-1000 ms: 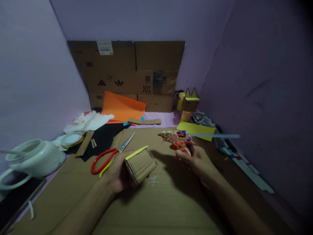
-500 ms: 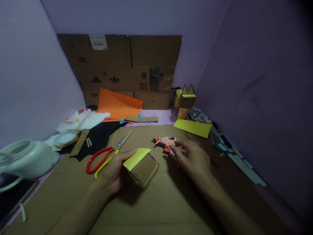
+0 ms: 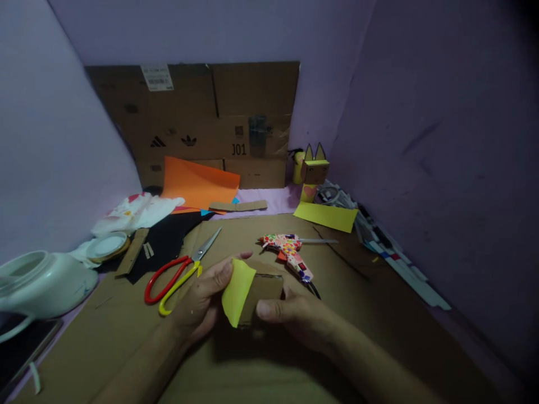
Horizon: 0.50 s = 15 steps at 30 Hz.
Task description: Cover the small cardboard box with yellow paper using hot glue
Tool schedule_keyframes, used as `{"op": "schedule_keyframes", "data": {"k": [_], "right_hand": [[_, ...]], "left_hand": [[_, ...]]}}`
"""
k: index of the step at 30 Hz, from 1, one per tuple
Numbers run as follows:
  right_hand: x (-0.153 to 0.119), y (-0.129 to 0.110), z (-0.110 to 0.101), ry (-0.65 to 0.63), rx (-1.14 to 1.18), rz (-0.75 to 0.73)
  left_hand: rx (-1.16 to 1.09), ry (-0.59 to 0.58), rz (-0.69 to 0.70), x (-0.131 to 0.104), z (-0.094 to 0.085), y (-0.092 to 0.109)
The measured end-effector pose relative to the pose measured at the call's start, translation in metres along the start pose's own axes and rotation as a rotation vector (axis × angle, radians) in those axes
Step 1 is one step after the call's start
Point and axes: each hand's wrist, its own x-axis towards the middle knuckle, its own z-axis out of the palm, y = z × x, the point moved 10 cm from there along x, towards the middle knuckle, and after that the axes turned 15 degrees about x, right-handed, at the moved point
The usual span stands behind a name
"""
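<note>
Between my hands is a small cardboard box [image 3: 266,290] with a strip of yellow paper [image 3: 238,292] along its left side. My left hand [image 3: 210,294] grips the yellow-covered side, its thumb lying on the paper. On the right end, my right hand [image 3: 295,311] is closed, thumb on the near face and fingers hidden behind. Just beyond lies a flower-patterned glue gun [image 3: 288,249] with a glue stick [image 3: 320,241] sticking out of its back. Scissors [image 3: 185,273] with red and yellow handles rest open to the left of my left hand.
A cardboard sheet [image 3: 202,370] covers the table. Orange paper [image 3: 197,182], a cardboard strip [image 3: 238,206] and yellow paper [image 3: 326,216] lie at the back. A cardboard cat figure [image 3: 315,172] stands back right. A white teapot-like vessel [image 3: 50,286] stands left, near a black sheet [image 3: 162,247].
My right hand has left the glue gun, which stays on the table, and now holds the box's right end. The box has been turned, with its yellow strip now more upright.
</note>
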Motion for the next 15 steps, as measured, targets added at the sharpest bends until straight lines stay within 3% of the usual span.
{"op": "schedule_keyframes", "data": {"k": [4, 9, 15], "right_hand": [[0.000, -0.003, -0.013, 0.106, -0.045, -0.030], [0.000, -0.012, -0.027, 0.238, -0.085, -0.089], [-0.003, -0.019, -0.033, 0.359, -0.497, -0.081]], "left_hand": [[0.083, 0.061, 0.013, 0.005, -0.004, -0.002], [0.422, 0.377, 0.249, -0.001, -0.037, 0.024], [0.397, 0.536, 0.254, -0.011, -0.056, 0.023]]}}
